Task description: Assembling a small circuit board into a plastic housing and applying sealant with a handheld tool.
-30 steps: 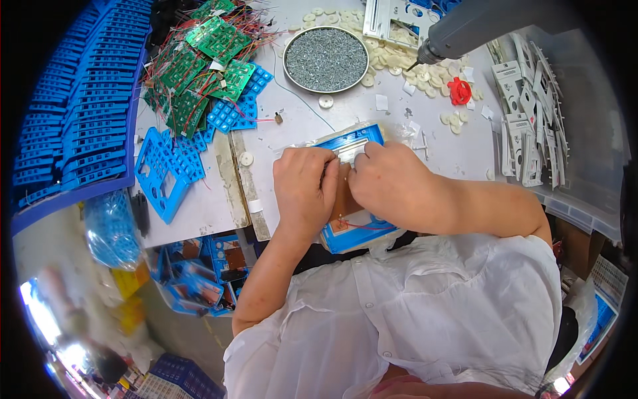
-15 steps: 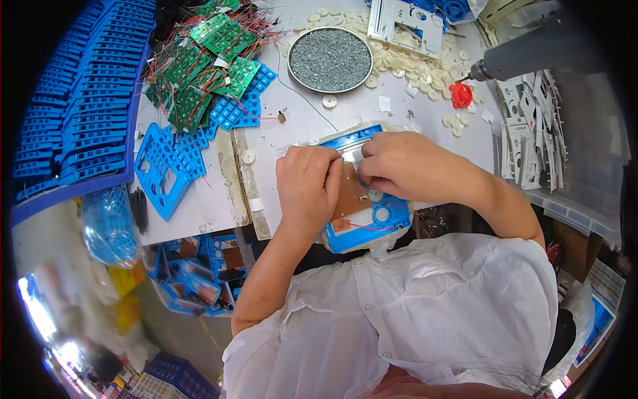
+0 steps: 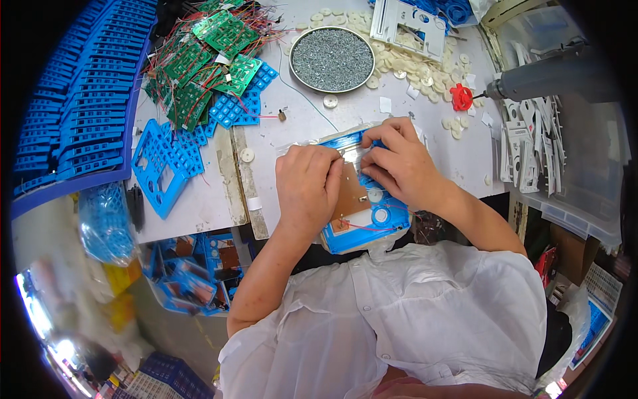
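Note:
A blue plastic housing [image 3: 397,220] lies in front of me at the table's edge, on a pad with clear film around it. A brown circuit board [image 3: 349,189] sits in the housing, with thin red wires and a round white disc [image 3: 375,195] beside it. My left hand [image 3: 307,186] is closed over the left side of the housing, thumb and fingertips at the board's upper corner. Above the right part, my right hand [image 3: 407,165] has bent fingers, with thumb and forefinger drawn together near a shiny clear strip [image 3: 352,154]. What those fingertips hold is too small to tell.
A round dish of small screws [image 3: 332,60] stands at the back, among scattered white discs [image 3: 399,65]. Green circuit boards [image 3: 229,33] with wires pile up at left, near a bin of blue parts [image 3: 100,100]. A power screwdriver [image 3: 531,83] juts in from the right by a red piece [image 3: 461,97].
My right hand has turned and lifted its fingers, shifting slightly right, and its forearm has come closer to me. My left hand stays on the housing. The screwdriver appears lower.

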Tool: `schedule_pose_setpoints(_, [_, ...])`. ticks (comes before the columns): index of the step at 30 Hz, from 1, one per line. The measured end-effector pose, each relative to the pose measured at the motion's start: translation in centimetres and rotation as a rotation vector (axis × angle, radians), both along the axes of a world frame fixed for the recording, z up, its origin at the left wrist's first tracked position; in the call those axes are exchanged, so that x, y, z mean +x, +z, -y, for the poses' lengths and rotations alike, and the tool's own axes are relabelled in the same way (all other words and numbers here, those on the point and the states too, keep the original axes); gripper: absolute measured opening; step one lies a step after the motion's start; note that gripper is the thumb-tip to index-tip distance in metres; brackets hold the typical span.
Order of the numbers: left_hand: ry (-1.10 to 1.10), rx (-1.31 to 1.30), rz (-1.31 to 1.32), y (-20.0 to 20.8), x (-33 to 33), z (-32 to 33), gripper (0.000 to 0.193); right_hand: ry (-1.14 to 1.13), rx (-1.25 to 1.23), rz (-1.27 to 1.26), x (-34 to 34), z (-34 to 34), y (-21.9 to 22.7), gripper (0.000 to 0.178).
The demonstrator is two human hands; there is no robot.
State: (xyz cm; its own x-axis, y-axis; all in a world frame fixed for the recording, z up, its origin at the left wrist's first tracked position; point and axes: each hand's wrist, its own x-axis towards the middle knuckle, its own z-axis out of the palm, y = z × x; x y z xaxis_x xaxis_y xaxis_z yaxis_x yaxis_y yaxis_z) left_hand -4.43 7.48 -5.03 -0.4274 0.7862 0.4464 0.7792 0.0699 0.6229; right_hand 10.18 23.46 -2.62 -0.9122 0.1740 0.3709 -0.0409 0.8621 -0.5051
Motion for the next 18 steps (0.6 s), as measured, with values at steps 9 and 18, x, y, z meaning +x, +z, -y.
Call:
schedule_pose_setpoints(9, [-0.001,-0.007,-0.005,0.1,0.0,0.1,0.009,0.025,-0.048,0.08,-0.2,0.2,0.6,0.018])
schedule_pose_setpoints(18, [-0.022,-0.016,-0.019,-0.1,0.0,0.2,0.011,0.117,0.198,0.226,1.4,0.7,3.3,0.032])
